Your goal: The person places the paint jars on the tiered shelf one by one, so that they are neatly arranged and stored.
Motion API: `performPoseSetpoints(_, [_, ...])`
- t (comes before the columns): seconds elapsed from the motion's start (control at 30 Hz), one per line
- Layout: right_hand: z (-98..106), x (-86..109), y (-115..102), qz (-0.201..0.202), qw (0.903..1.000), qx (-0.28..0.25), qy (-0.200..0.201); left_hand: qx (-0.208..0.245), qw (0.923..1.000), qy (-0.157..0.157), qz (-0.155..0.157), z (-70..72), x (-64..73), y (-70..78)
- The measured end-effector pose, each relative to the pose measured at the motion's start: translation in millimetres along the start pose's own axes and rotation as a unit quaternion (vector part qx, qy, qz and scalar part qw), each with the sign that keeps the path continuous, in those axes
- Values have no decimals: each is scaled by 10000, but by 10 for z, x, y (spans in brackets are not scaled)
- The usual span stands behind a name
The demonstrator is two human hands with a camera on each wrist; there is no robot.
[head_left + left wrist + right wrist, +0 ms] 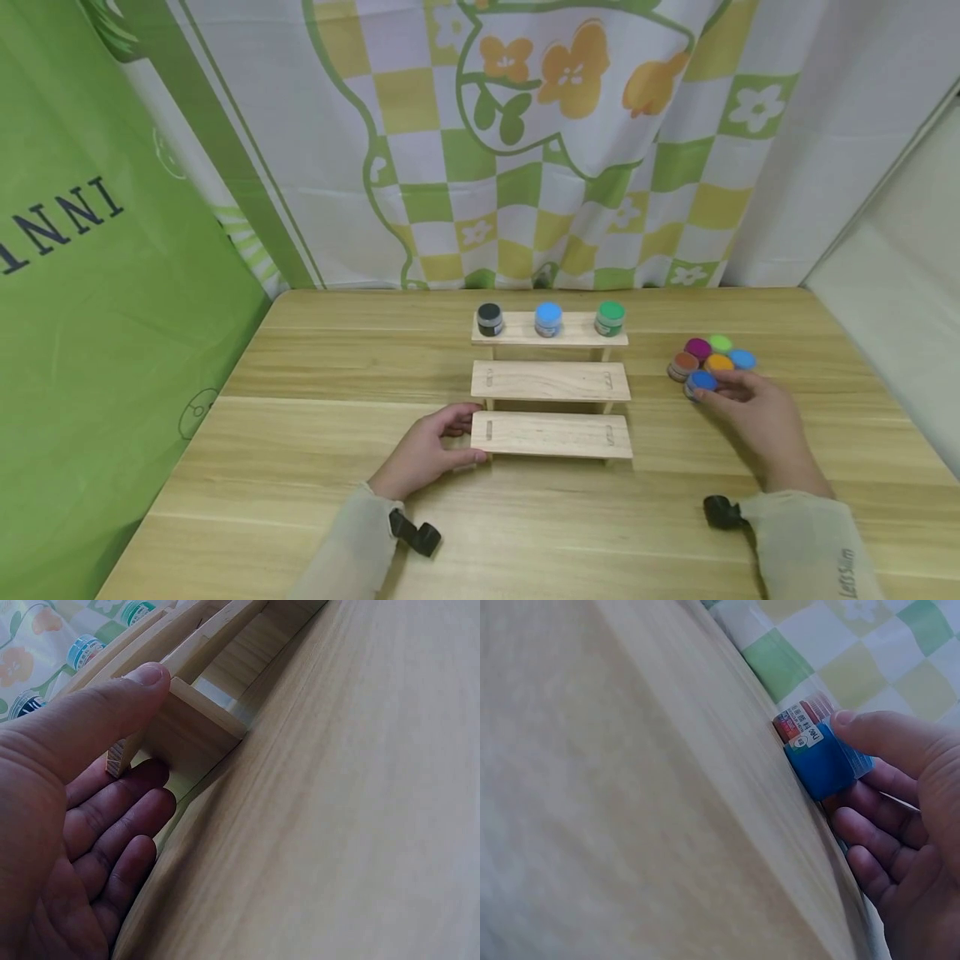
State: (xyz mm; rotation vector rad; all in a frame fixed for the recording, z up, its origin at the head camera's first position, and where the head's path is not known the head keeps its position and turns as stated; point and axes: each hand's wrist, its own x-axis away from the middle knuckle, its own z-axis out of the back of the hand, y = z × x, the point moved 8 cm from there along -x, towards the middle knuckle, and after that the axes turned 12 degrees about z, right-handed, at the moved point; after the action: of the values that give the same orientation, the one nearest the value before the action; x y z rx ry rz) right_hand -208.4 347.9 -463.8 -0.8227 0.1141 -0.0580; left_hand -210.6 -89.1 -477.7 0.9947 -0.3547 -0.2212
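A three-step wooden stand is on the table, with its lowest step nearest me. My left hand grips the left end of that step, thumb at the front edge and fingers behind. In the left wrist view the thumb lies along the wood. On the top step are a black-lidded paint jar, a light blue one and a green one. To the right, my right hand pinches a dark blue paint jar between thumb and fingers, beside a cluster of jars.
The cluster has jars with purple, light green, brown, orange and light blue lids. A patterned curtain hangs behind the table; green cloth is on the left.
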Motion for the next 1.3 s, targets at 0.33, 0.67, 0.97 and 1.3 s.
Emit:
performPoseSetpoints(0.33, [6, 3, -16, -61, 10000, -43, 4, -6, 10000, 11, -36, 0, -4, 5])
performPoseSetpoints(0.67, [48, 12, -133, 64, 10000, -2, -13, -30, 10000, 21, -84, 0, -9, 3])
performPoseSetpoints(0.97, [82, -6, -212, 137, 9999, 92, -36, -17, 10000, 41, -74, 2, -15, -2])
performPoseSetpoints(1.3, [92, 6, -333, 291, 9995, 120, -10, -23, 10000, 32, -44, 1, -14, -3])
